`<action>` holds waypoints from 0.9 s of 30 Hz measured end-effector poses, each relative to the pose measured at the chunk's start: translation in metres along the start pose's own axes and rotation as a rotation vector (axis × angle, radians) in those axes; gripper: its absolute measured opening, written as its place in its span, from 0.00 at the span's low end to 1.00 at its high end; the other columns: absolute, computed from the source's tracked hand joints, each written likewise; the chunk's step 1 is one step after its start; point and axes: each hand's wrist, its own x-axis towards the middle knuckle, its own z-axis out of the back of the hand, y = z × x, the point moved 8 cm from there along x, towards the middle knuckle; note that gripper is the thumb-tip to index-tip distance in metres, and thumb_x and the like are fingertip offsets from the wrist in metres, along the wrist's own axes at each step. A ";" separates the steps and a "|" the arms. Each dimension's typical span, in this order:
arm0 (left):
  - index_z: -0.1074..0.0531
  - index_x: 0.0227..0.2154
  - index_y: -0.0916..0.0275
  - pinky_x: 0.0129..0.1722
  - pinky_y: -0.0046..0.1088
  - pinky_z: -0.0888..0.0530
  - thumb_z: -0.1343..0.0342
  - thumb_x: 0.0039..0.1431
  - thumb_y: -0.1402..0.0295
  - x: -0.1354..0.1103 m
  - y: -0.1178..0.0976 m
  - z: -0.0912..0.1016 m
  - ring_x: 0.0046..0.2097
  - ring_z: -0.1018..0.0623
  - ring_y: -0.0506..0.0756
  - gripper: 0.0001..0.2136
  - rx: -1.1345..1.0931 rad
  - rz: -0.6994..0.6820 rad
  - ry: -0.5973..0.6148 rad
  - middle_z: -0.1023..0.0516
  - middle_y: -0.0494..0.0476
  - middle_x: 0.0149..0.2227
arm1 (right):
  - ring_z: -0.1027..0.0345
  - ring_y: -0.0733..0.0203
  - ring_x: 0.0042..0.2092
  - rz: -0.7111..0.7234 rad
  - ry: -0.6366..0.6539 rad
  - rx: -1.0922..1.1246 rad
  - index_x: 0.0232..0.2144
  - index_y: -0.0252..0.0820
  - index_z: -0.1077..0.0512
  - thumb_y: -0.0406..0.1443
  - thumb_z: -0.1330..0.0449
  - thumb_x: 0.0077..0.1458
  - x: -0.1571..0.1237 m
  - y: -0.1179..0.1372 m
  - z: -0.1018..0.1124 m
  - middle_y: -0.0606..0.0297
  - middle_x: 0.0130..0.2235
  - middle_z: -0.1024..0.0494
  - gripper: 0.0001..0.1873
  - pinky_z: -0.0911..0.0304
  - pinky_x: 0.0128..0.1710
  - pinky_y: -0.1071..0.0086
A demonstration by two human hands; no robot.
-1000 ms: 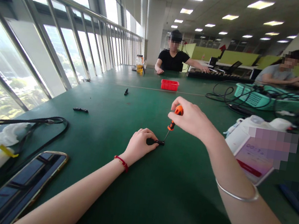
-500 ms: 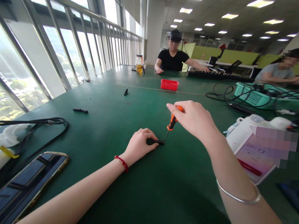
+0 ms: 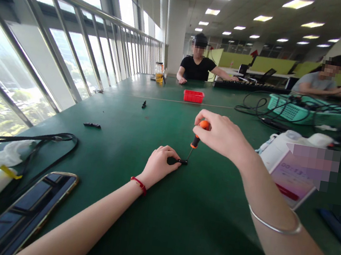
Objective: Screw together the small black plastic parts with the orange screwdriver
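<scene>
My left hand [image 3: 162,164] pinches a small black part [image 3: 182,161] against the green tabletop [image 3: 211,194]; its exact kind is too small to make out. Above it, my right hand [image 3: 221,134] grips the orange and black handle of a screwdriver [image 3: 195,141]. The tool stands nearly upright, leaning slightly, with its thin shaft reaching the outer end of the black part. The tip itself is too small to see clearly. Two similar black pieces, one [image 3: 92,125] to the left and another [image 3: 144,105] farther off, lie loose on the table.
A red bin [image 3: 194,96] stands ahead. At right are a white jug-shaped container [image 3: 279,147], a lit screen [image 3: 295,177] and a turquoise basket [image 3: 309,110] with cables. A phone [image 3: 38,205] and black cables [image 3: 68,137] lie at left. One person [image 3: 197,67] sits opposite.
My right hand's fingers have shifted around the screwdriver handle, from a stretched finger to a more curled grip. The left hand and the black part stay put.
</scene>
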 end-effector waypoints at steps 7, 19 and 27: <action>0.24 0.29 0.58 0.44 0.35 0.31 0.43 0.50 0.66 0.000 -0.001 0.000 0.41 0.29 0.56 0.05 0.009 0.006 0.005 0.25 0.53 0.38 | 0.40 0.62 0.25 0.005 0.027 0.000 0.23 0.45 0.31 0.45 0.52 0.54 0.000 0.002 -0.003 0.67 0.22 0.30 0.16 0.54 0.25 0.70; 0.24 0.29 0.59 0.45 0.35 0.31 0.43 0.50 0.67 0.000 0.000 0.000 0.41 0.29 0.56 0.05 0.006 0.002 0.007 0.25 0.54 0.37 | 0.38 0.62 0.28 -0.003 0.021 -0.022 0.31 0.48 0.30 0.43 0.49 0.50 0.000 0.000 -0.001 0.68 0.27 0.27 0.10 0.53 0.25 0.71; 0.24 0.29 0.59 0.45 0.35 0.32 0.43 0.50 0.67 0.000 -0.001 0.000 0.41 0.29 0.56 0.05 0.003 0.005 0.005 0.25 0.53 0.37 | 0.38 0.62 0.28 0.011 0.022 -0.018 0.26 0.47 0.29 0.45 0.50 0.52 0.001 0.002 -0.002 0.67 0.25 0.27 0.13 0.53 0.26 0.71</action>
